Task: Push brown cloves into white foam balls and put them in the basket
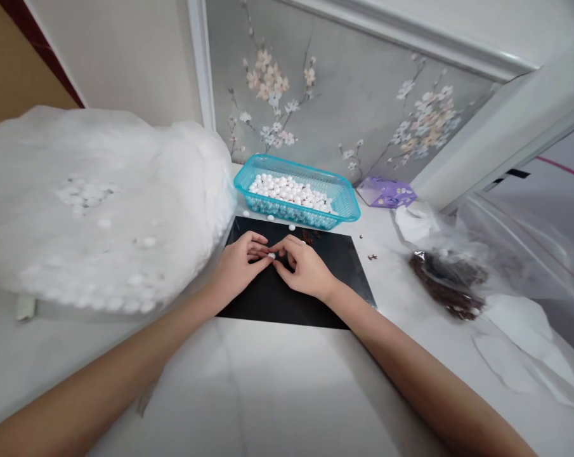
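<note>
Over a black mat (253, 298), my left hand (241, 263) pinches a small white ball (271, 256) between thumb and fingertips. My right hand (303, 266) meets it from the other side, its thumb and index finger closed beside the ball. Whether those right fingertips hold a tiny piece of their own is too small to tell. Just beyond the right hand, small dark brown pieces (307, 237) lie on the mat's far part. A blue plastic basket (296, 216) behind the mat holds many similar white balls (287, 189), with a few loose ones (292, 227) in front of it.
A large translucent white bag (172, 190) with white balls inside bulges at the left. On the right lie a clear bag of dark brown pieces (446, 285) and crumpled white sheets (519, 317). A purple packet (386, 192) sits against the flowered wall panel (325, 89).
</note>
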A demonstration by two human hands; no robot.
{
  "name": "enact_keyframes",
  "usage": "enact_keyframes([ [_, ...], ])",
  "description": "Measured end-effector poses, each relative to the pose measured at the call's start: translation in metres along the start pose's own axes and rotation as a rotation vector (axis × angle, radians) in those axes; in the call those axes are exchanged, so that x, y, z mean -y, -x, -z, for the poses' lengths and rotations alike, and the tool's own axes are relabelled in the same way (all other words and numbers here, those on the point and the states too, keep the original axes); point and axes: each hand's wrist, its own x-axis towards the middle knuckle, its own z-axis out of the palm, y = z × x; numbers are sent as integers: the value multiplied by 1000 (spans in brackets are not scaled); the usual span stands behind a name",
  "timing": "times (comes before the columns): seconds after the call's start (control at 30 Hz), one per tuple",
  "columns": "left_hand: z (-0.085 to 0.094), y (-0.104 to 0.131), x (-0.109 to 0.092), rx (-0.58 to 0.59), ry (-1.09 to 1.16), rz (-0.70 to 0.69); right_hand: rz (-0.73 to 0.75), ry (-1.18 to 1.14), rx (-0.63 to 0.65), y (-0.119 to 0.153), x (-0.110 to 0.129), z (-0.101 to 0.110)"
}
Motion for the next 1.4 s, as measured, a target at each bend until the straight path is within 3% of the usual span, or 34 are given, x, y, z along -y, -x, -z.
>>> enact_keyframes([
  [0.23,1,0,-5,-11,37,57,21,50,19,-2,-1,-1],
  [0.43,2,-3,-5,-55,-32,51,111,94,126,-12,3,9],
  [0.63,3,-3,-3,-72,15,79,92,118,174,-13,8,16],
  [0.73,3,-3,-2,-75,48,104,63,98,59,-18,6,33],
  [0.87,3,-3,-1,-69,50,118,-97,154,-391,-28,-14,73],
  [0.93,4,-3,-2,-57,43,114,-172,232,-548,-28,-32,88],
  [1.07,4,-2,-4,-51,29,111,-252,237,-540,-18,-59,93],
  [1.27,4,-1,-5,-49,17,95,-167,194,-493,-14,-53,82],
  [1.4,4,-1,-7,-50,11,88,-216,224,-537,-17,-57,84],
])
